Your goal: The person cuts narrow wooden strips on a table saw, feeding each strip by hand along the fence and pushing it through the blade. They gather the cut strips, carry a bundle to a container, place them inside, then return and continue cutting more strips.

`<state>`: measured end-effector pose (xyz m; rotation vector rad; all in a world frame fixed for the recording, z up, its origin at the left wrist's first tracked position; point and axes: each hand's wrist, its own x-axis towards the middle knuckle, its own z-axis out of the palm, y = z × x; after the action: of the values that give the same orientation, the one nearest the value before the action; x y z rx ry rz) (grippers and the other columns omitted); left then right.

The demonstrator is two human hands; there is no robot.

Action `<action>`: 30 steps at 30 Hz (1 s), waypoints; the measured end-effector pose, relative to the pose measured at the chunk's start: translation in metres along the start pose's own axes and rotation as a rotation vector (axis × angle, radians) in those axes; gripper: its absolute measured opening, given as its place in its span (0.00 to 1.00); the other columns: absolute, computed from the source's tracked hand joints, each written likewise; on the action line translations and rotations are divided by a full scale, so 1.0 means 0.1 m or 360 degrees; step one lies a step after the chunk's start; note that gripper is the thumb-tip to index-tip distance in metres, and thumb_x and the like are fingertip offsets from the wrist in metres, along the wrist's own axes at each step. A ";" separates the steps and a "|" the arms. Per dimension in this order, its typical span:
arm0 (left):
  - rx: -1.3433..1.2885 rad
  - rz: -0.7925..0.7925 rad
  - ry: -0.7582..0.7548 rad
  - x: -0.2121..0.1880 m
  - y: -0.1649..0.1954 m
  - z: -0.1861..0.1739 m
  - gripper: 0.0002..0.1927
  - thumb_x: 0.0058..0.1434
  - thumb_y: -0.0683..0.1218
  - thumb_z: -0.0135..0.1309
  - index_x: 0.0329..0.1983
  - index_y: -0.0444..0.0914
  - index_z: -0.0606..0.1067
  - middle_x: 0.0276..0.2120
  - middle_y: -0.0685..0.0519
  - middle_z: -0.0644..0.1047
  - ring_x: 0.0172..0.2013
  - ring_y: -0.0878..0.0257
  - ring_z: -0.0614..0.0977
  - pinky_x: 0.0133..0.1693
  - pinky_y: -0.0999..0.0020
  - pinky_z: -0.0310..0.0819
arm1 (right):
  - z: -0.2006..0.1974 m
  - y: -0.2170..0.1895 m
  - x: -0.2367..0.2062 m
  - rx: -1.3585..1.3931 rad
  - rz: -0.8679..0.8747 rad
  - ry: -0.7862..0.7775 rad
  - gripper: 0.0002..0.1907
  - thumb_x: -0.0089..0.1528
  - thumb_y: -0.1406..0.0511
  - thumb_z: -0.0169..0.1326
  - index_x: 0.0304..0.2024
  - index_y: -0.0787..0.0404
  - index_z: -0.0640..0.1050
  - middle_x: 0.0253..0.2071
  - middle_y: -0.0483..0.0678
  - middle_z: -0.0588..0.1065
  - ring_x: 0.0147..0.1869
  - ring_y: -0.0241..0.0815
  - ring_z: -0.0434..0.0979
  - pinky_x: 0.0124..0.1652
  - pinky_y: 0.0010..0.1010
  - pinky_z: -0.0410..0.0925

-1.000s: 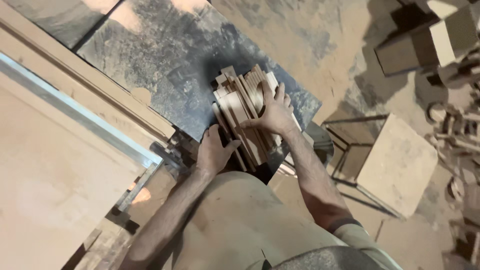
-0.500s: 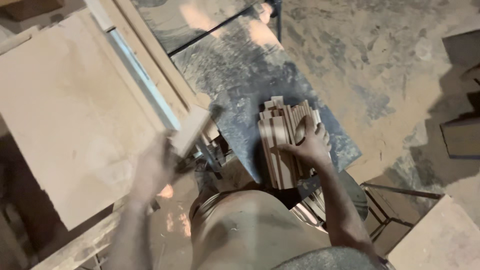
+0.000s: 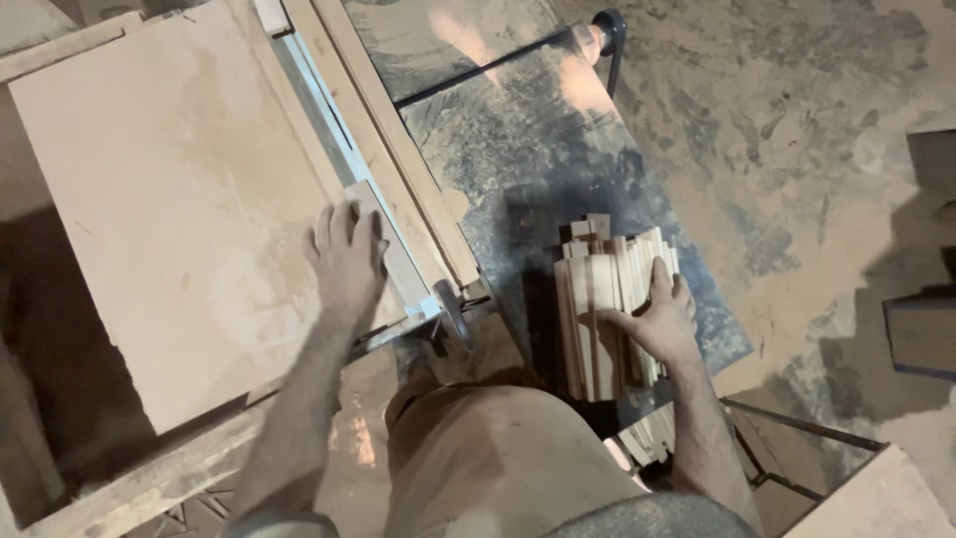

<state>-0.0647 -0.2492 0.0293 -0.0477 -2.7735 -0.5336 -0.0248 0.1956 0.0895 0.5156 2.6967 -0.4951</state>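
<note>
Across the workshop bench, everything wears a coat of fine sawdust. On the left lies a large pale board (image 3: 169,199), flat and smooth, its near edge overhanging a rough timber frame (image 3: 149,473). Along the board's right edge runs a light metal rail (image 3: 329,130) beside a long wooden fence strip (image 3: 388,139), both slanting away toward the top of the view. Right of these sits a dark, mottled metal table (image 3: 518,149), scuffed grey and dusted in tan, with a thin black rod (image 3: 488,68) crossing its far end and ending in a round knob (image 3: 603,30).

The left hand (image 3: 347,261) lies flat and open on the board, fingers spread, its fingertips touching a small wooden block (image 3: 383,244) at the rail. It grips nothing. The right hand (image 3: 652,317) is curled around a bundle of short wooden slats (image 3: 597,309), which stands on the near part of the metal table, the slats packed side by side and running away from the person.

Beyond the table the floor (image 3: 797,120) is bare earth or concrete under heavy sawdust, streaked darker in patches. Another board corner (image 3: 881,498) shows at lower right, and dark boxes (image 3: 921,334) sit at the right edge.
</note>
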 end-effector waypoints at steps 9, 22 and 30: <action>0.0082 -0.0275 -0.0135 -0.18 0.09 0.57 0.25 0.72 0.50 0.46 0.68 0.34 0.70 0.73 0.44 0.61 0.73 0.44 0.55 0.66 0.30 0.41 | 0.05 0.04 0.07 0.0057 -0.0050 0.0039 0.73 0.42 0.45 0.73 0.78 0.57 0.47 0.77 0.68 0.44 0.80 0.69 0.43 0.71 0.57 0.51; 0.0243 -0.0204 -0.0143 1.10 -0.67 0.74 0.25 0.71 0.44 0.42 0.69 0.30 0.69 0.73 0.42 0.63 0.74 0.43 0.56 0.66 0.25 0.40 | 0.10 0.10 0.16 0.0080 -0.0149 -0.0012 0.76 0.38 0.43 0.73 0.77 0.66 0.47 0.76 0.72 0.46 0.83 0.69 0.37 0.70 0.61 0.49; 0.0268 -0.0253 -0.0219 2.62 -1.54 0.75 0.23 0.75 0.50 0.45 0.63 0.29 0.70 0.66 0.41 0.66 0.67 0.44 0.61 0.61 0.32 0.47 | 0.16 0.16 0.21 0.0190 -0.0164 0.0069 0.77 0.34 0.42 0.72 0.76 0.67 0.50 0.75 0.72 0.48 0.80 0.67 0.44 0.70 0.56 0.51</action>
<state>-0.3504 -0.3722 -0.0099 0.1822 -2.9633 -0.3439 -0.0323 0.2093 0.0627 0.4252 2.7578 -0.6842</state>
